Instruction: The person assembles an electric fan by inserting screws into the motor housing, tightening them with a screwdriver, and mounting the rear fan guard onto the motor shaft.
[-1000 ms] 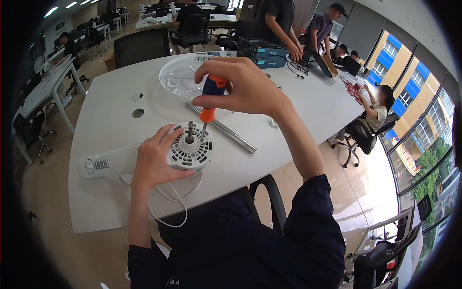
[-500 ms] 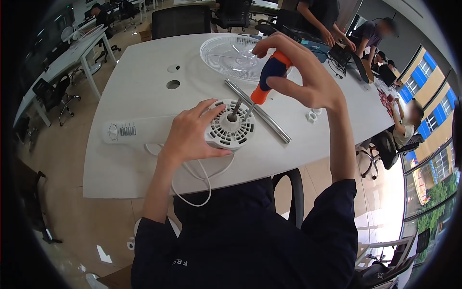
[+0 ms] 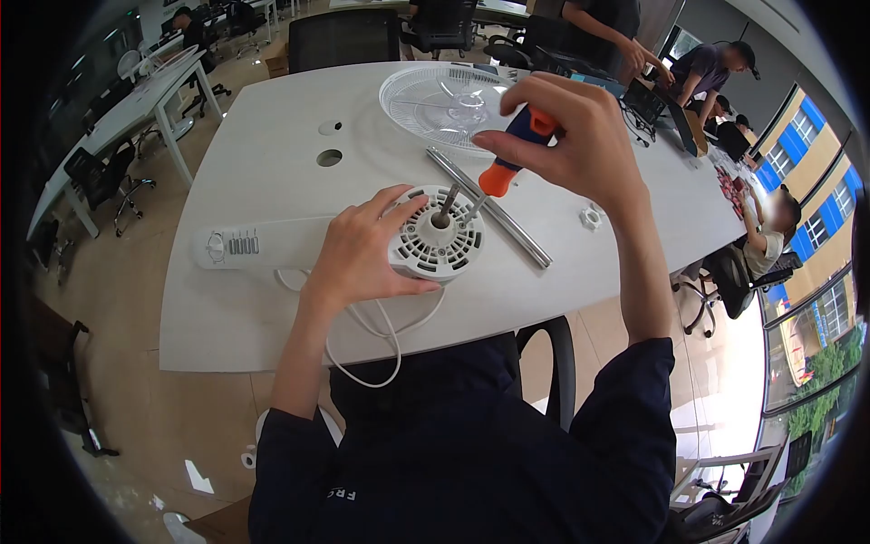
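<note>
My left hand point(image 3: 362, 254) is wrapped round the left side of a round white slotted motor housing point(image 3: 439, 257), thumb below and fingers on top. A metal shaft point(image 3: 446, 207) sticks up from the housing's centre. In my right hand point(image 3: 571, 136) is a blue and orange screwdriver point(image 3: 507, 163), tilted, its tip down at the housing just right of the shaft. A white body with a row of buttons point(image 3: 243, 246) extends left from behind my left hand. A white cable point(image 3: 396, 349) loops below the housing.
On the white table point(image 3: 299, 335), a metal tube point(image 3: 507, 231) lies right of the housing, with a clear fan guard point(image 3: 408, 100) behind it. A small white part point(image 3: 590, 218) is further right. Co-workers point(image 3: 702, 72) stand at the back right.
The view has swung right and down since the first frame, shifting the table in view. Over the last half second, the fingers of my right hand have turned on the screwdriver handle.
</note>
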`<state>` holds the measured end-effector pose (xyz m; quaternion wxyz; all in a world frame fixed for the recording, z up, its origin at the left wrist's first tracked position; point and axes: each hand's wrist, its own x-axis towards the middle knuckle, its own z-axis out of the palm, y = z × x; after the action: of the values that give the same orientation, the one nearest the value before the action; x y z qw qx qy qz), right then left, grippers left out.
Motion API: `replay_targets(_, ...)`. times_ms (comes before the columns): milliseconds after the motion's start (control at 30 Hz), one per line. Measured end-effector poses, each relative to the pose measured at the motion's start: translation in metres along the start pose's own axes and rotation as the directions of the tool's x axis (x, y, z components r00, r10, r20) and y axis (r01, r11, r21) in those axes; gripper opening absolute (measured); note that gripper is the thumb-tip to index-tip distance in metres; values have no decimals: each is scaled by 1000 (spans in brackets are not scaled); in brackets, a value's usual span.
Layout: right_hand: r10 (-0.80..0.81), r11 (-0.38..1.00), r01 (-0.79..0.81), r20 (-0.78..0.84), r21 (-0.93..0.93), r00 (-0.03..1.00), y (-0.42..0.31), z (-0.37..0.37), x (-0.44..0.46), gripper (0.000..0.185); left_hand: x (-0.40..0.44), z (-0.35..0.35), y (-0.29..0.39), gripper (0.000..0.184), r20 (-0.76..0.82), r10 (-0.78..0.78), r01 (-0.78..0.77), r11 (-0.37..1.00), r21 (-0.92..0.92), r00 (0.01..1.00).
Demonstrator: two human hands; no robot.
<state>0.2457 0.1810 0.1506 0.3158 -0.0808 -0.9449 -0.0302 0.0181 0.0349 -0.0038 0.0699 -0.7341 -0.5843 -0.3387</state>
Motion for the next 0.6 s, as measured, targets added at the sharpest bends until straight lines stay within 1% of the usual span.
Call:
replay_targets(33, 18, 991, -17, 9, -132, 1000, 0, 0, 0, 33, 0, 0, 0, 98, -3, -1, 1, 1000, -6, 1000)
replay_targets(100, -125, 988, 131, -78, 77, 989, -2, 1, 5, 34, -2, -2, -1, 98, -7, -3, 3, 1000, 13, 1000)
replay_targets(167, -77, 942, 103, -93, 319, 993, -10, -2, 7, 34, 0, 0, 1, 98, -19, 18, -18, 1000, 5, 1000)
replay_targets(233, -45, 939, 35, 21, 341, 999, -5, -1, 4, 44, 1, -4, 3, 98, 21, -22, 21, 1000, 7, 1000)
replay_targets(267, -19, 994, 23, -35, 107, 999, -5, 3, 2, 44, 2, -3, 2, 98, 18, -3, 3, 1000, -8, 1000)
replay_targets(300, -8, 996, 11, -33, 94, 999, -7, 1, 1, 44, 2, -3, 2, 98, 9, -5, 5, 1000, -10, 1000)
replay_targets(367, 43, 997, -45, -22, -66, 999, -12, -1, 2, 33, 1, -2, 1, 99, 6, 7, -7, 1000, -12, 1000)
replay_targets(400, -52, 992, 63, -102, 108, 993, -5, 4, 2, 25, 1, -2, 1, 98, -3, 5, -5, 1000, 1, 1000)
replay_targets(433, -49, 993, 59, -103, 102, 993, -4, 3, 2, 25, 0, -2, 1, 98, -10, 2, -2, 1000, 13, 1000)
replay_targets(500, -73, 943, 88, -60, 321, 996, -2, 2, 4, 26, 0, -1, 1, 97, -16, 10, -9, 1000, 14, 1000)
replay_targets(533, -51, 975, 47, 12, 219, 999, 2, 2, 3, 32, 0, -1, 1, 97, -22, 10, -10, 1000, 16, 1000)
replay_targets(567, -55, 975, 51, 11, 217, 998, 5, 5, 1, 32, 1, -1, 1, 97, -26, 11, -10, 1000, 18, 1000)
replay_targets(600, -13, 998, 15, -20, 64, 1000, 6, 9, -2, 32, 0, 0, 0, 97, -25, 13, -13, 1000, 13, 1000)
